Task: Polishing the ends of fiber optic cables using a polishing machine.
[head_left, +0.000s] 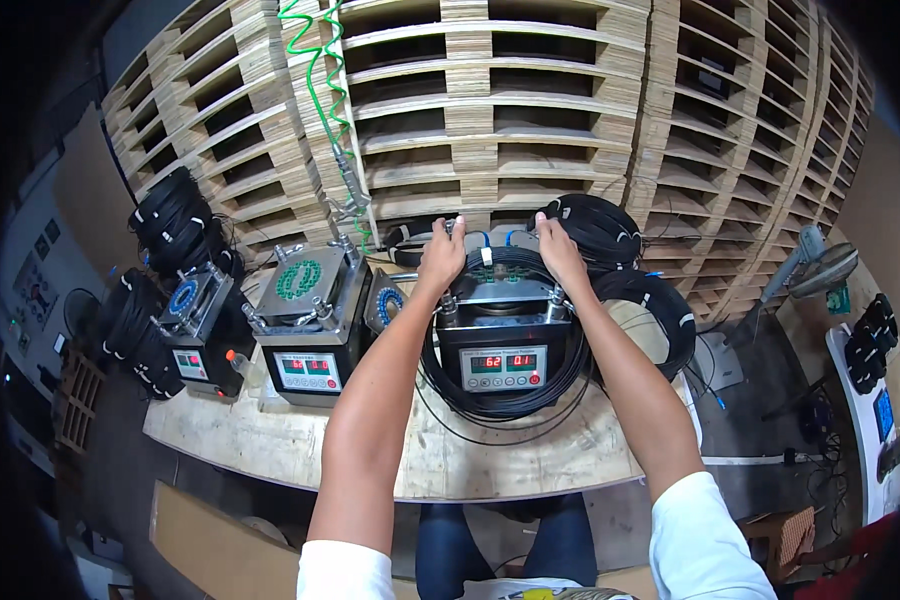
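Both my arms reach forward over a benchtop polishing machine point(504, 372) with a red-lit digital panel. My left hand point(443, 255) is at its back left corner, fingers curled around a part that they mostly hide. At the back right corner my right hand point(560, 252) is also curled, and what it grips is hidden. Between the hands lies the machine's metal top plate point(500, 291), with green connectors in its middle. A coil of black cable point(478, 402) loops around the machine's body and hangs across its front. Blue-tipped cable ends show between my hands.
Two similar machines, a larger one point(308, 330) and a smaller one point(196, 330), stand to the left, with a bottle point(240, 364) between them. More black cable coils point(178, 225) are piled around. Stacked wooden pallets point(490, 120) rise behind; a green coiled air hose point(327, 95) hangs down.
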`<action>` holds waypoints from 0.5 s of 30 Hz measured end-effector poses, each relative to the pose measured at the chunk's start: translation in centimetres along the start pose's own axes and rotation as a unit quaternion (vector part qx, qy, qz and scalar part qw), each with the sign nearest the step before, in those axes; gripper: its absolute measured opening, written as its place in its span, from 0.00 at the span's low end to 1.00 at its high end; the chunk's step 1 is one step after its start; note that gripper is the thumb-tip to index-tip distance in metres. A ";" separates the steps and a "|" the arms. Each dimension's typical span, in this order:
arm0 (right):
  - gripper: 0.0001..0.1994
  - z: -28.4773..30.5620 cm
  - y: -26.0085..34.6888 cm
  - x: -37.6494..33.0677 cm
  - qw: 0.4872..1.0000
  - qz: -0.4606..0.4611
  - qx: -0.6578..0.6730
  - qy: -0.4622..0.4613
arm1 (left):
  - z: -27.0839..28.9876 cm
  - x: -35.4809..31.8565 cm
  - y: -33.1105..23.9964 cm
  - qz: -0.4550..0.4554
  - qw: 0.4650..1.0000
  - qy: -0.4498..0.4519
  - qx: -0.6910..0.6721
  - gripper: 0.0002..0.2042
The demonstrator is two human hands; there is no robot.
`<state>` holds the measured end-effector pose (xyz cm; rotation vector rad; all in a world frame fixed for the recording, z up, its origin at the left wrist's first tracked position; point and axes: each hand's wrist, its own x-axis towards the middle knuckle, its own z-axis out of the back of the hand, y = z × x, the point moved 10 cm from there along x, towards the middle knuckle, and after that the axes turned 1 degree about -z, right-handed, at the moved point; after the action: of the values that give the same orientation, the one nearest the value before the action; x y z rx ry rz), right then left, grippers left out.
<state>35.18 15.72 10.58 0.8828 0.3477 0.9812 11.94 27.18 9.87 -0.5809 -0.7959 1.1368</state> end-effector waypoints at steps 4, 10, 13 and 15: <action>0.33 1.0 -0.3 -0.5 0.999 -0.031 -0.032 -0.017 | -0.5 -0.3 -0.4 0.034 0.999 0.016 0.013 0.39; 0.33 0.4 -1.2 0.8 0.999 -0.024 -0.040 -0.016 | 0.0 -1.4 -1.2 0.075 0.996 0.030 0.034 0.39; 0.34 -0.3 -2.1 1.7 1.000 -0.012 -0.025 -0.012 | 0.0 -1.5 -1.2 0.075 0.996 0.035 0.028 0.39; 0.34 -0.5 -2.3 1.8 1.000 -0.008 -0.017 -0.007 | 0.0 -1.5 -1.2 0.068 0.997 0.027 0.031 0.39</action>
<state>37.10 16.88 8.69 0.8540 0.3256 0.9636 12.34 25.39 10.42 -0.6187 -0.6805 1.2599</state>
